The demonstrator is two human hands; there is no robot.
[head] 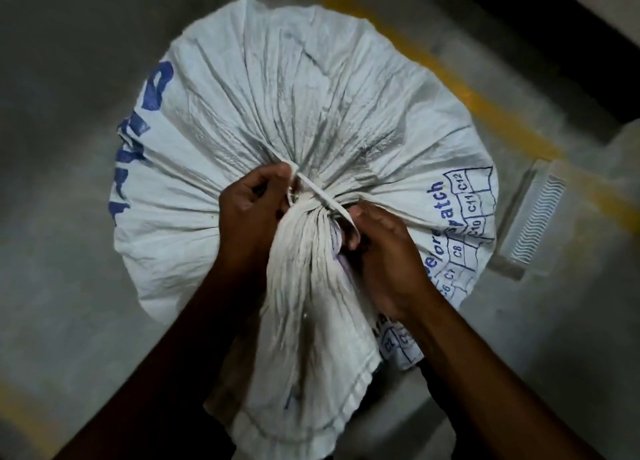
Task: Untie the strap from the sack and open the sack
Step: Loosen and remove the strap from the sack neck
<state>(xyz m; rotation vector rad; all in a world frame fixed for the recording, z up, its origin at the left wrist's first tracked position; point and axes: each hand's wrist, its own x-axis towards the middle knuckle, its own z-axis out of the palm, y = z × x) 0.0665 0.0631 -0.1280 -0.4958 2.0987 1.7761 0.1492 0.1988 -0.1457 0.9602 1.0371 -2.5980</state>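
Note:
A full white woven sack (294,88) with blue print stands on the floor, seen from above. Its neck is gathered into a bunch, and the loose top (311,321) hangs toward me. A thin white strap (320,194) is tied around the neck and runs diagonally across it. My left hand (251,213) pinches the strap's upper left end at the knot. My right hand (384,255) grips the strap's lower right end beside the neck. The knot itself is partly hidden by my fingers.
Grey concrete floor (69,147) surrounds the sack. A yellow painted line (478,102) runs diagonally behind it. A white ribbed plastic object (533,217) lies to the right of the sack. A dark gap shows at the top right.

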